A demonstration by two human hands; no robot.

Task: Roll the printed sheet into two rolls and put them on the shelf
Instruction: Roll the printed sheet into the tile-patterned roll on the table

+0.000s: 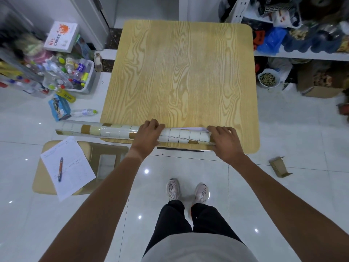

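Both hands curl over the roll (120, 131) — left hand (149, 134) mid-roll, right hand (223, 141) at its end. Keep pressure even so it winds tight — no coning.

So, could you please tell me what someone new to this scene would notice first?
Probably the two hands, left hand and right hand, resting on a tile-patterned roll along the near edge of the wood-grain table, its left end overhanging the floor. Next, the bin of plastic bottles at far left, and the paper with a pen on a low stool at near left.
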